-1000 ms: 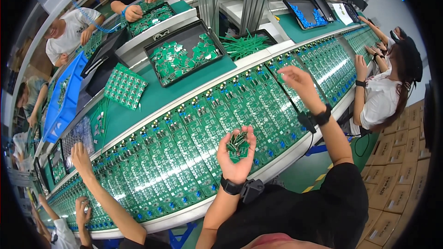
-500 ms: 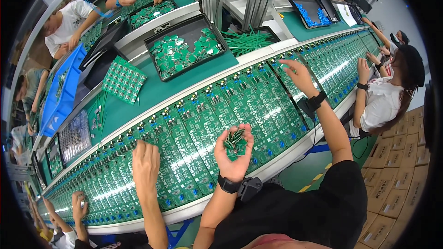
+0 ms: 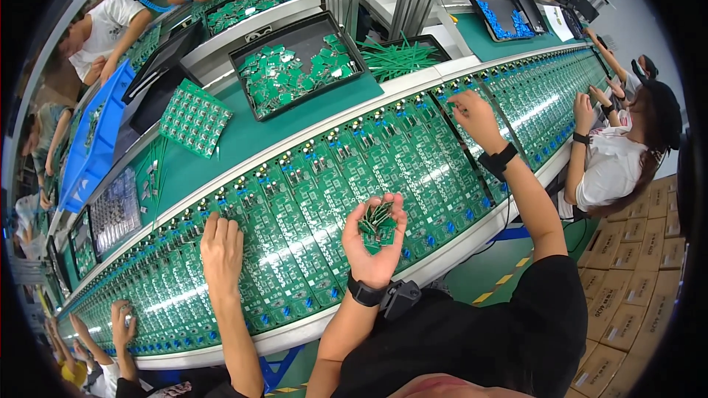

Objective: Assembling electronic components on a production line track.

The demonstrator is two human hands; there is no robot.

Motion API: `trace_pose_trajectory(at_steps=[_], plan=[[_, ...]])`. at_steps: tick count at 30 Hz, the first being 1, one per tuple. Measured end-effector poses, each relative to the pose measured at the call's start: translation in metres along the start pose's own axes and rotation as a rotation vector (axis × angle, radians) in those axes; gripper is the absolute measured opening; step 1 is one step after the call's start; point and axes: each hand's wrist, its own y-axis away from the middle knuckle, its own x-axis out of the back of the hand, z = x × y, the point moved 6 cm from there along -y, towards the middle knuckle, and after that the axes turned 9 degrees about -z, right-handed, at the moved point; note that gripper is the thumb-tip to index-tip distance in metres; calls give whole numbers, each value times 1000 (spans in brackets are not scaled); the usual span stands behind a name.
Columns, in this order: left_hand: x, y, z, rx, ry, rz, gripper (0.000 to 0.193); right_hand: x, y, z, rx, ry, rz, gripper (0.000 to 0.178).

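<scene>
My left hand point(image 3: 375, 242) is cupped palm up over the conveyor, holding a small heap of green electronic parts point(image 3: 378, 221). My right hand point(image 3: 473, 116) reaches forward and to the right, its fingertips pinched down onto a green circuit board point(image 3: 463, 103) on the belt; a black band circles each wrist. Rows of green circuit boards point(image 3: 317, 184) cover the long conveyor point(image 3: 369, 280) running from lower left to upper right.
A neighbour's hand point(image 3: 221, 250) rests on the boards to my left. A black tray of green boards point(image 3: 295, 66), a green panel point(image 3: 193, 116), blue bins point(image 3: 92, 140) lie beyond the belt. A seated person point(image 3: 619, 155) works at right; cardboard boxes point(image 3: 634, 265) stand behind.
The neighbour's hand on the left has slid rightward along the belt, closer to my left hand. My right hand has dropped onto a board. My left hand stays cupped with the parts.
</scene>
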Motion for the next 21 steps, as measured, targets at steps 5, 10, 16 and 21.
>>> trace_pose_trajectory(at_steps=[5, 10, 16, 21], plan=[[-3, 1, 0, -19, -74, 26, 15, -1, -3, 0, 12, 13, -31, 17], [-1, 2, 0, 4, -81, 17, 15, -2, -8, -3, 22, 131, -53, 17], [-3, 2, -2, -5, -112, 37, 14, -5, -19, -4, 49, 217, -134, 15], [-3, 2, -2, -14, -140, 27, 14, -7, -25, -1, 33, 231, -174, 16]])
